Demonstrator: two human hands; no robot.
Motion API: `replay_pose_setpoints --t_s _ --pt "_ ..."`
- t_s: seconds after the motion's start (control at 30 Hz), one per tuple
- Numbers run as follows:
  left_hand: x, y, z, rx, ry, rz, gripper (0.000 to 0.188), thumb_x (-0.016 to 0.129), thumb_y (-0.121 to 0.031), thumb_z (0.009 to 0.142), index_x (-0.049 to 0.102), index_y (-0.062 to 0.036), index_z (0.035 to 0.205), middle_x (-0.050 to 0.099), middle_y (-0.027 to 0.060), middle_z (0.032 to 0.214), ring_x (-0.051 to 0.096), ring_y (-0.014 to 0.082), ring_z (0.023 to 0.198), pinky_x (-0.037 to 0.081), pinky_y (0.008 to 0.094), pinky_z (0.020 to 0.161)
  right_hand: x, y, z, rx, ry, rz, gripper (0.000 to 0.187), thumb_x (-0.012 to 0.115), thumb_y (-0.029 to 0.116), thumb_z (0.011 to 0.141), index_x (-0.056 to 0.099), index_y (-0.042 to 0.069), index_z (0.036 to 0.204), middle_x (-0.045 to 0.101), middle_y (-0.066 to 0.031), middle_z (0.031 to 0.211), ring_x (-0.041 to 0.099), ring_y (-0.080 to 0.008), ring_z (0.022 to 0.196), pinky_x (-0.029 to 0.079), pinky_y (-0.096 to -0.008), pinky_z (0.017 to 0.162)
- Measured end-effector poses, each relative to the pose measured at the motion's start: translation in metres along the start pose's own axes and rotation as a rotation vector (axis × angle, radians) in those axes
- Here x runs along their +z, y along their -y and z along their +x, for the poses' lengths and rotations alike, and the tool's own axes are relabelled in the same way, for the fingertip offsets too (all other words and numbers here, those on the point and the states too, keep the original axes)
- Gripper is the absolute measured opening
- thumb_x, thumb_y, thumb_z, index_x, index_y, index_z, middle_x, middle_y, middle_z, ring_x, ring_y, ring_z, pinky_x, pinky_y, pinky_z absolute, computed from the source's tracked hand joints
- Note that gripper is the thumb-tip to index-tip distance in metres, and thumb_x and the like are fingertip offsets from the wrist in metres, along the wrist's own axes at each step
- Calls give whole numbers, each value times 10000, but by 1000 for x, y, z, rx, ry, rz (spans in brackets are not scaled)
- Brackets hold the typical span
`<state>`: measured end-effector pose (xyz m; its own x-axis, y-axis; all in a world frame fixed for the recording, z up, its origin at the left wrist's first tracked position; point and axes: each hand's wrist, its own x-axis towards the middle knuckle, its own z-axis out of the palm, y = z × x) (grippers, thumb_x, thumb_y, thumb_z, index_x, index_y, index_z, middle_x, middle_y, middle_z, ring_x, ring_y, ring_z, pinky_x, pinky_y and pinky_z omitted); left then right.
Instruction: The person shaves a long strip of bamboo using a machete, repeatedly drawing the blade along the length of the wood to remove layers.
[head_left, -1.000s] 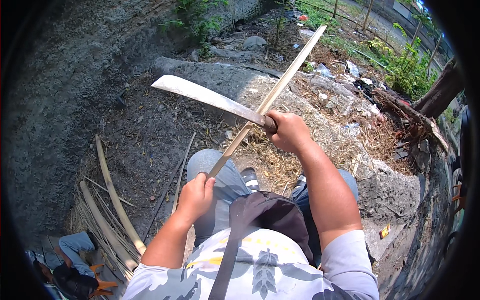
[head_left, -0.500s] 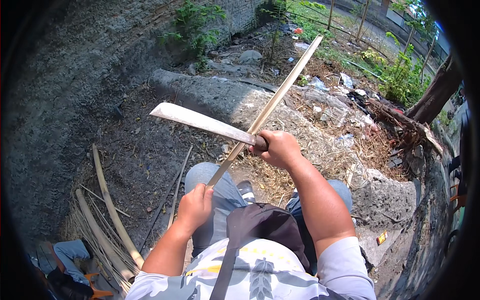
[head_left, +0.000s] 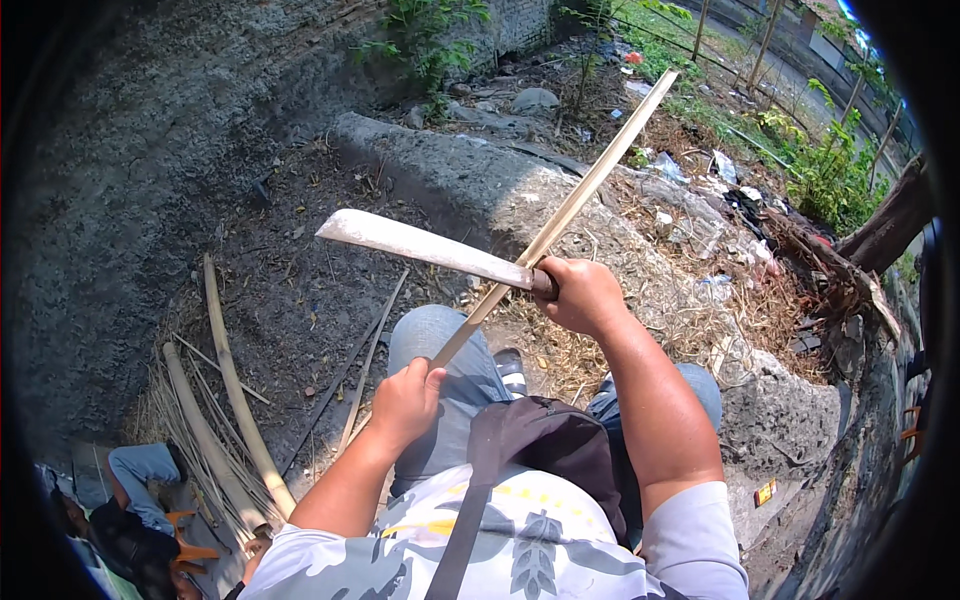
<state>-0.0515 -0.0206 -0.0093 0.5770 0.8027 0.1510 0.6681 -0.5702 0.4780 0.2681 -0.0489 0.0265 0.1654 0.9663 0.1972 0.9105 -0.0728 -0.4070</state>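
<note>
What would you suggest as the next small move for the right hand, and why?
Probably slide the machete up the pale strip, away from the left hand: the right hand grips the machete across the strip, while the left hand holds the strip's lower end.

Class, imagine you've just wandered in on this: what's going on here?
Outdoors, a person holds a big knife by its handle in the right grip and a long pale strip toward its near end in the left grip. The blade crosses the strip and points left; whether they touch is hard to tell. Two thicker poles lie on the ground to the left, and another person is beyond them at lower left.
</note>
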Motion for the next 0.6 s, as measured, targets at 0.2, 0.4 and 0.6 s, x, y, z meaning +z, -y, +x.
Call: replay_pose_setpoints --t_s 0.2,0.4,0.6 --pt "-8 11 6 24 -24 41 337 566 -331 1029 559 -35 868 623 224 719 619 467 691 462 527 587 5 -2 -2 -35 29 7 407 777 283 760 682 208 1148 731 -95 907 714 -323 881 579 -461 770" --pt "-18 9 9 11 16 20 296 570 -303 1026 608 -27 927 645 225 745 637 456 718 478 515 602 7 1 0 -55 -25 87 282 781 296 791 715 155 1026 722 -116 881 703 -357 831 562 -469 714" --pt "-6 2 9 -48 -48 -28 216 575 -238 1022 628 -29 1004 668 234 810 662 441 749 497 494 629 6 8 2 47 -136 324 291 777 231 793 706 82 1033 686 -132 1005 672 -361 957 540 -449 828"
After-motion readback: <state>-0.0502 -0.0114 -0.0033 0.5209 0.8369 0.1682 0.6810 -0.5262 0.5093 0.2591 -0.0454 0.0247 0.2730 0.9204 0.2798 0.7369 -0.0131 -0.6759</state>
